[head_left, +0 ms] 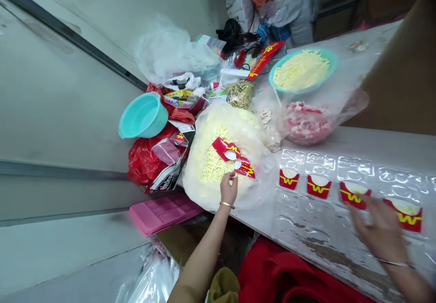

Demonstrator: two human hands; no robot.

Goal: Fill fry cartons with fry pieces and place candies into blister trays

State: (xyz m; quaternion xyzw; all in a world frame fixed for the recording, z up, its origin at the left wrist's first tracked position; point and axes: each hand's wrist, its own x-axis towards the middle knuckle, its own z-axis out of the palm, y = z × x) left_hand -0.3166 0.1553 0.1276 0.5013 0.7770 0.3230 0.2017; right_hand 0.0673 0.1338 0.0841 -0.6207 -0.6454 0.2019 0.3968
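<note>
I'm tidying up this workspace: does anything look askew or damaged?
Yes. Brown, worn or stained-looking patches interrupt the otherwise white tabletop below the row of red-and-yellow cartons. Two loose red-and-yellow pieces also lie at mismatched angles over pale yellow sticks and their translucent plastic bag, unlike the aligned cartons.

Apparently a packing workshop: bulk bag (195, 187) of yellow pieces (213, 169), 4 red cartons (319, 187) lined up, piled sacks (302, 10).

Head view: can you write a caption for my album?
Left hand at a bag of yellow sticks, right hand by four red packets in a row.
</note>
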